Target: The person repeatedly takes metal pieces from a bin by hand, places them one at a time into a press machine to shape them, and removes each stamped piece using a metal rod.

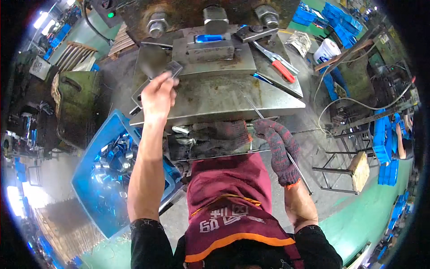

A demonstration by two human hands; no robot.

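Observation:
My left hand (157,96) is bare and reaches over the left side of the steel press bed (210,92). Its fingers are pinched together at a small grey metal piece (174,68), partly covered by the fingertips. A dark knitted glove covers my right hand (277,145), which is closed around a thin metal rod (300,175). The rod slants from the bed's front edge down past my wrist. Ahead of both hands stands a steel die block (212,53) with a shiny blue-tinted part (209,38) on it.
Red-handled pliers (282,71) lie on the bed's right side. Large bolts (216,19) hang above the die. A blue bin (85,190) of shiny metal parts stands at my left. A dark knitted glove (219,134) lies on the front ledge. A stool (358,172) is at right.

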